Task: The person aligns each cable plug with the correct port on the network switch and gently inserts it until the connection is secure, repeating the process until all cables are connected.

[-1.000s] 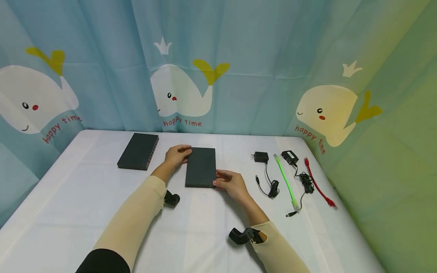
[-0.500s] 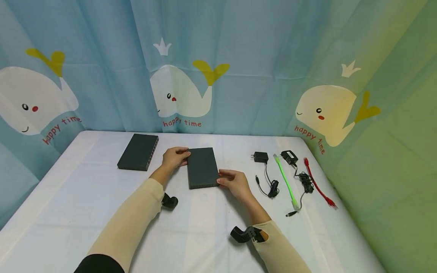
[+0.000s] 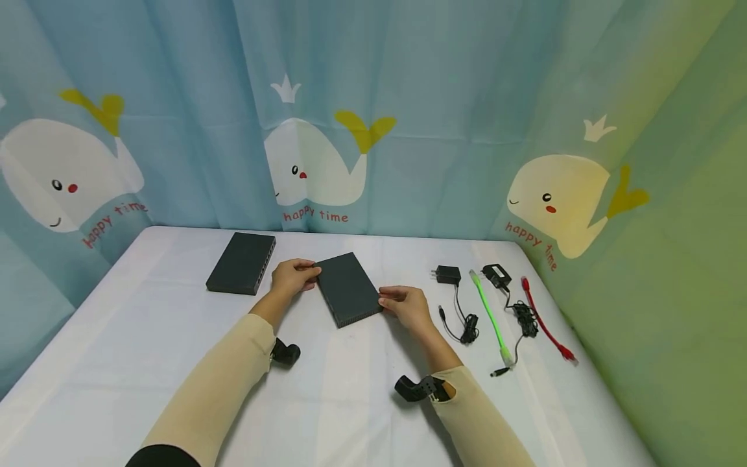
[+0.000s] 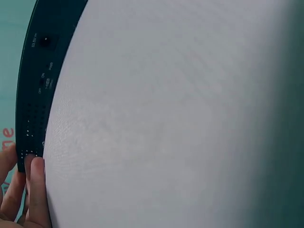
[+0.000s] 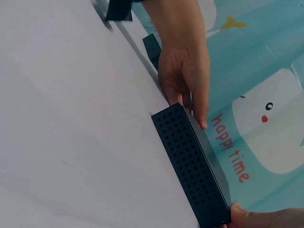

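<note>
A flat black network switch [image 3: 348,292] lies at a slant on the white table in the head view. At its far left corner my left hand [image 3: 288,277] pinches it between thumb and fingers. My right hand [image 3: 411,308] grips the near right corner. In the left wrist view, the switch's side [image 4: 47,71] shows a round power socket and small printed labels; fingers of the left hand [image 4: 35,194] hold its end. The right wrist view shows a side with rows of vent holes [image 5: 190,166], and both hands at its ends.
Left of the hands lies a second black switch [image 3: 241,264] with a row of ports. To the right are two black power adapters [image 3: 448,275] with bundled cords, a green network cable [image 3: 490,311] and a red one [image 3: 543,321]. A whale-print curtain [image 3: 432,181] hangs behind.
Between my hands the switch has turned counterclockwise, its far end swinging left and its near end right. My left hand has shifted left and nearer, my right hand slightly right. The head view has shifted slightly.
</note>
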Demonstrator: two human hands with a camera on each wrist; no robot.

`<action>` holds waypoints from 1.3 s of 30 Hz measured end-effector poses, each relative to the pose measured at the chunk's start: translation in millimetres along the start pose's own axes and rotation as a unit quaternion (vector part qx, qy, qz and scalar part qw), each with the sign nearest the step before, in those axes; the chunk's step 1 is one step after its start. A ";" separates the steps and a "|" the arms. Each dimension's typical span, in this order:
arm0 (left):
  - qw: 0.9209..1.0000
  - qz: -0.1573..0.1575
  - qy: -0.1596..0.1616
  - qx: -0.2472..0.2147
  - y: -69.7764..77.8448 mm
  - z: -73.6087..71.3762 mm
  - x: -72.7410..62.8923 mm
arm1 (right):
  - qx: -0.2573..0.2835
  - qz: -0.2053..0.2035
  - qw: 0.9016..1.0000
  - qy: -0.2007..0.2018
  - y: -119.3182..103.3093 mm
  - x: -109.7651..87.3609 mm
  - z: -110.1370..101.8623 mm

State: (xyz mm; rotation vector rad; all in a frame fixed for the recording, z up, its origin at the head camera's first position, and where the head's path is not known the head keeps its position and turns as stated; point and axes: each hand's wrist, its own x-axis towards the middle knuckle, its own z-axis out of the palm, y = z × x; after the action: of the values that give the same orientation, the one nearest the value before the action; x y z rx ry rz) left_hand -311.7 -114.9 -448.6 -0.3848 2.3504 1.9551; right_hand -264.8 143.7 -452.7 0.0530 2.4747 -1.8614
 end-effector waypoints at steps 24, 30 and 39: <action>0.999 -0.001 0.022 -0.033 -6.5 -2.7 -7.2 | 0.203 0.058 0.974 0.083 1.3 -28.0 15.5; 0.999 0.000 0.020 -0.039 -7.7 -1.6 -5.8 | 0.237 0.070 0.966 0.082 0.3 -31.9 27.4; 1.000 -0.013 -0.007 -0.016 -2.3 -9.9 -3.3 | 0.188 0.048 0.973 0.126 -0.5 -25.9 37.7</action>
State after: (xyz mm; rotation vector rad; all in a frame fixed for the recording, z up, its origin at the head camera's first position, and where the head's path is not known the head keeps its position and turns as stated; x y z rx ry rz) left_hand -307.0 -124.4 -448.2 -0.3998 2.2963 1.9799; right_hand -238.4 107.3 -461.2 0.4382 2.1681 -2.3789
